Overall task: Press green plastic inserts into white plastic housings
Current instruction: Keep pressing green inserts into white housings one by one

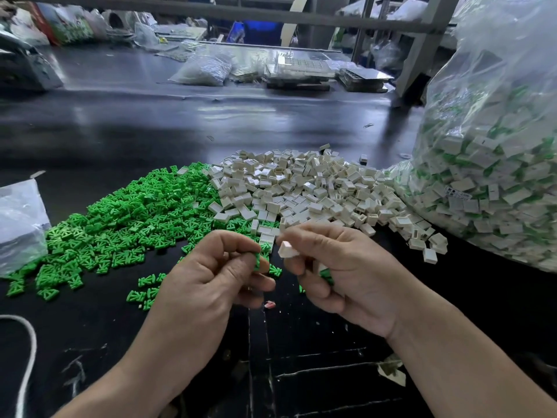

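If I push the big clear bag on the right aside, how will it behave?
Probably heavy: the clear bag bulges with packed pieces. Its thin film looks floppy, so it would likely slump rather than slide. Loose white housings lying against it may scatter.

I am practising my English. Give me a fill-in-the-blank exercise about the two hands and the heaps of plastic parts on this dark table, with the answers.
The left hand pinches a small ____ plastic insert.
The right hand holds a small boxy ____ plastic housing.
The heap of white plastic housings lies to the ____ of the heap of green plastic inserts.
Missing words: green; white; right.
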{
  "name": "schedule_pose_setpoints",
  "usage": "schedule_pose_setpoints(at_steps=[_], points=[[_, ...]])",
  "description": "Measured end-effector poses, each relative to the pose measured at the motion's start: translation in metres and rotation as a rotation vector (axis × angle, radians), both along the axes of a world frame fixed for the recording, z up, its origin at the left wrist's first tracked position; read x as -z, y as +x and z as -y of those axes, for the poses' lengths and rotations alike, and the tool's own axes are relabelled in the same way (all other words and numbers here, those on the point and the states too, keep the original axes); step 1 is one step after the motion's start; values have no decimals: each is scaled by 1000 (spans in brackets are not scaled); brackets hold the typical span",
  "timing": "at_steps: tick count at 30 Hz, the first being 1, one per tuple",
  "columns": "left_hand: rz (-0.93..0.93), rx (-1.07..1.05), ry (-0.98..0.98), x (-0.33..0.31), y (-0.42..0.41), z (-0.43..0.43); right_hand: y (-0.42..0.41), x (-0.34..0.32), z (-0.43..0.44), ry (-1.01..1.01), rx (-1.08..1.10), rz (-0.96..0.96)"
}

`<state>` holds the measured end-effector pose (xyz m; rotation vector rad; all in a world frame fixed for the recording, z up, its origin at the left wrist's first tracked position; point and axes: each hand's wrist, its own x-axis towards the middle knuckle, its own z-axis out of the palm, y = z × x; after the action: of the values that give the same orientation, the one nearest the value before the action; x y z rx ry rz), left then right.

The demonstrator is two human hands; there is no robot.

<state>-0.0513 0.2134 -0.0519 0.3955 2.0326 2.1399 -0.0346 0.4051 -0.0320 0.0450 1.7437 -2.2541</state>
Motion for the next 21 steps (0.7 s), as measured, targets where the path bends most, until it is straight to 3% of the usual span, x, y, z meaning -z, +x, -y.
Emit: schedule_pose_setpoints(at_steps=[10,18,21], points=[[91,-34,143,-7,3,1,0,2,-3,-47,-8,37],[-51,-43,-38,-1,5,2,0,3,-1,98,-14,-6],[-15,-47,-4,-2,5,1,2,2,1,153,-28,-19]])
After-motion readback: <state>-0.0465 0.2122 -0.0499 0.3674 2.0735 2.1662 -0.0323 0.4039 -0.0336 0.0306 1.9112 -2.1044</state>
